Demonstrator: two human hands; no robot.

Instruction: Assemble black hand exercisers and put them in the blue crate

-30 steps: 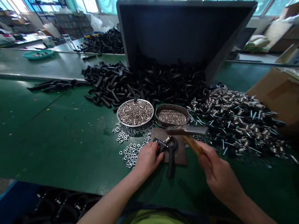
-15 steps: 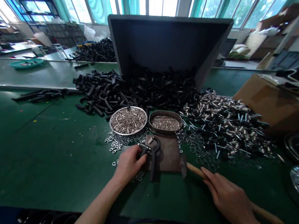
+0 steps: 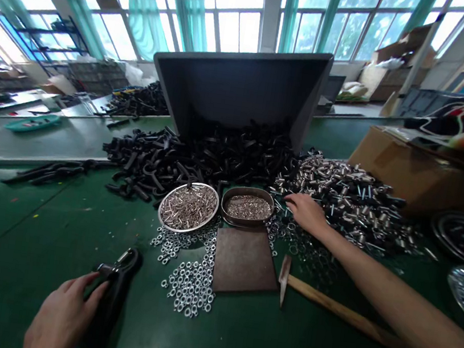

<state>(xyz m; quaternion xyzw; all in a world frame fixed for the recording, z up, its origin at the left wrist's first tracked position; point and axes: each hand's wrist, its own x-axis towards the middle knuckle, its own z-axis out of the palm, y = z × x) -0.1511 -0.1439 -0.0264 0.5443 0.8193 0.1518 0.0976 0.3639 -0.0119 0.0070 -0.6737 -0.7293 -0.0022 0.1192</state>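
At lower left, my left hand (image 3: 66, 312) pinches a black plastic hooked handle (image 3: 112, 289) with a shiny metal fitting near its curved top. It is held just over the green table. My right hand (image 3: 306, 212) reaches to the near left edge of a pile of silver metal parts and black pieces (image 3: 349, 202). Its fingers point left, slightly apart, and I see nothing between them. Below the right forearm lies a hammer (image 3: 326, 303) with a wooden handle, its head beside a brown square plate (image 3: 245, 261).
Small metal rings (image 3: 189, 288) lie left of the plate. Behind stand a round dish of pins (image 3: 160, 210) and an oval tin (image 3: 224, 203) of small parts. A grey bin (image 3: 244, 55) spills black handles (image 3: 151, 162). A cardboard box (image 3: 397, 165) stands at right.
My left hand has carried the black handle from the plate to the lower left. My right hand has let go of the hammer and moved up to the metal parts.
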